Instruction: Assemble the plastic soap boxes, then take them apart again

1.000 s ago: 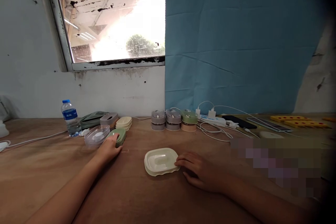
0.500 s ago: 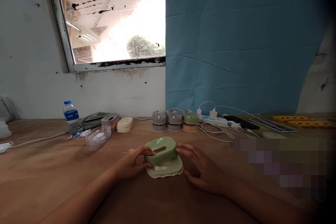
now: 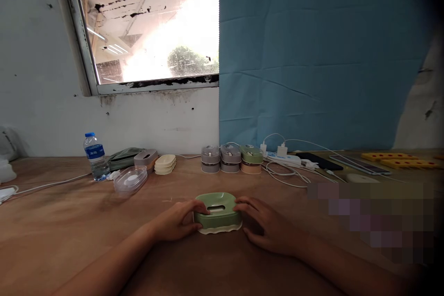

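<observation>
A green oval cover (image 3: 222, 218) with a slot in its top sits level over a cream wavy-edged base (image 3: 222, 230) on the table in front of me. Only the base's rim shows below the cover. My left hand (image 3: 178, 219) grips the cover's left end, fingers on top near the slot and thumb low on the side. At the right end, my right hand (image 3: 265, 226) touches the top edge with its fingertips. Its fingers are spread and its thumb stands apart, beside the base.
Behind stand several lidded boxes (image 3: 230, 159), a stack of cream bases (image 3: 165, 164), a mauve slotted cover (image 3: 145, 157), a clear plastic tray (image 3: 131, 180) and a water bottle (image 3: 95, 157). Cables (image 3: 287, 174), a power strip (image 3: 282, 159) and phones (image 3: 319, 162) lie at the back right.
The green cover, tilted and partly off the base before, has come down level over it. My left hand moved with it; my right fingertips now touch its right edge.
</observation>
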Action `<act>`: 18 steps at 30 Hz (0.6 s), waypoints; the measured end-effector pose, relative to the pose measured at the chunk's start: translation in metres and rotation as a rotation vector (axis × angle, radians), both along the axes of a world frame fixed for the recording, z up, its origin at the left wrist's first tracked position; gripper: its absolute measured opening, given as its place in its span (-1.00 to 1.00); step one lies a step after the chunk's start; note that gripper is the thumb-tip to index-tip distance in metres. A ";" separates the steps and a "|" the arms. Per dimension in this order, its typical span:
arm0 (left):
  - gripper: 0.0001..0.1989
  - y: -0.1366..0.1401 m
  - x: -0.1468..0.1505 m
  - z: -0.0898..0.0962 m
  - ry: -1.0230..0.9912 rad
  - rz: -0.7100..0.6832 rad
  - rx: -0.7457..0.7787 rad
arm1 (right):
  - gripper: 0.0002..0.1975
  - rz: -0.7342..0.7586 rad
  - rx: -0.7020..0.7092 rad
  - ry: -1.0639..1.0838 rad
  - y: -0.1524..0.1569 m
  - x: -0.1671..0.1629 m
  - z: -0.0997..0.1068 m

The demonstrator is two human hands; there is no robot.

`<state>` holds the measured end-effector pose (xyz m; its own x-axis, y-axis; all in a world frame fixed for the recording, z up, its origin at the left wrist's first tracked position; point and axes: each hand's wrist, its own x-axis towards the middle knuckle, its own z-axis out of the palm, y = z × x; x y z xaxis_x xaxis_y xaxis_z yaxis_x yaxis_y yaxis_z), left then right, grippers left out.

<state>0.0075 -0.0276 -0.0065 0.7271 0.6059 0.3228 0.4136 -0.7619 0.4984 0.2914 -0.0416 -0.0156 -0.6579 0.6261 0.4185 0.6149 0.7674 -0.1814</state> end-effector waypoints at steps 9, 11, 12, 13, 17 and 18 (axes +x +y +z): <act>-0.65 0.002 0.002 0.000 0.032 -0.022 -0.002 | -0.61 0.068 0.023 -0.006 0.005 0.002 -0.003; -0.65 0.001 0.002 0.001 0.059 -0.056 -0.011 | -0.62 0.103 0.028 -0.029 0.004 0.002 -0.002; -0.64 0.001 0.001 0.001 0.072 -0.070 -0.007 | -0.62 0.114 0.028 -0.036 0.004 0.002 -0.001; -0.62 0.003 -0.001 0.001 0.081 -0.072 0.009 | -0.61 0.120 0.029 -0.039 0.003 0.002 0.000; -0.63 0.023 -0.030 0.003 -0.010 0.194 0.217 | -0.60 0.119 0.040 -0.048 0.001 0.002 0.002; -0.67 0.030 -0.043 0.005 -0.066 0.328 0.281 | -0.60 0.118 0.044 -0.048 0.000 0.002 0.002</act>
<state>-0.0354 0.0025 -0.0016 0.4834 0.6830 0.5476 0.6304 -0.7056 0.3237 0.2932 -0.0412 -0.0135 -0.7457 0.5252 0.4100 0.5274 0.8413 -0.1185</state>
